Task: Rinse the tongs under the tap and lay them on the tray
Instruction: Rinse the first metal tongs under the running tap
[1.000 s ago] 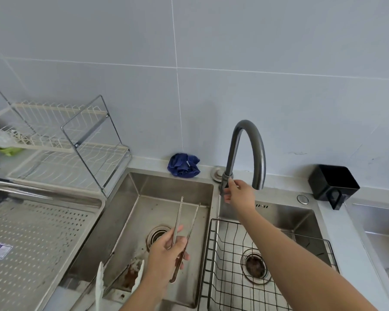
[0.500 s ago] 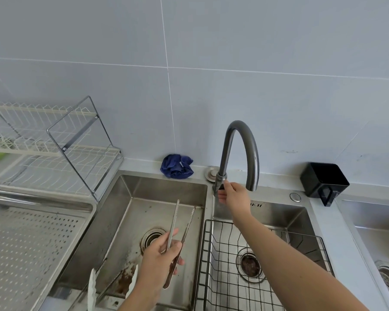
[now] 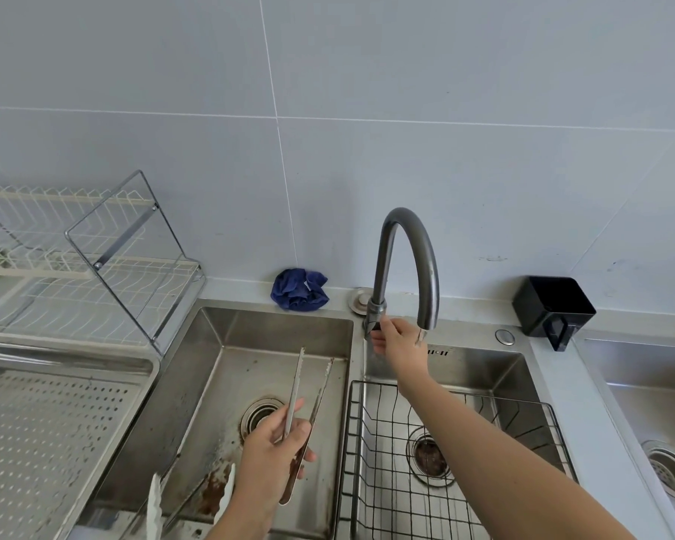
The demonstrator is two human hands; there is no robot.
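Note:
My left hand [image 3: 270,454] grips slim steel tongs [image 3: 304,387] over the left sink basin [image 3: 195,403], their serrated tips pointing away from me and slightly spread. My right hand [image 3: 396,344] reaches across to the base of the grey curved tap [image 3: 406,247] and holds its handle with curled fingers. A thin stream of water falls from the spout just right of that hand. The perforated steel tray [image 3: 47,434] lies at the left beside the sink.
A second pair of white-tipped tongs [image 3: 154,504] lies at the front of the left basin. A black wire basket [image 3: 445,461] sits in the right basin. A dish rack [image 3: 86,267], a blue cloth [image 3: 299,289] and a black holder [image 3: 554,305] line the back.
Water has begun to run from the spout. My right hand stays on the tap handle and my left keeps the tongs over the left basin. My view has shifted slightly.

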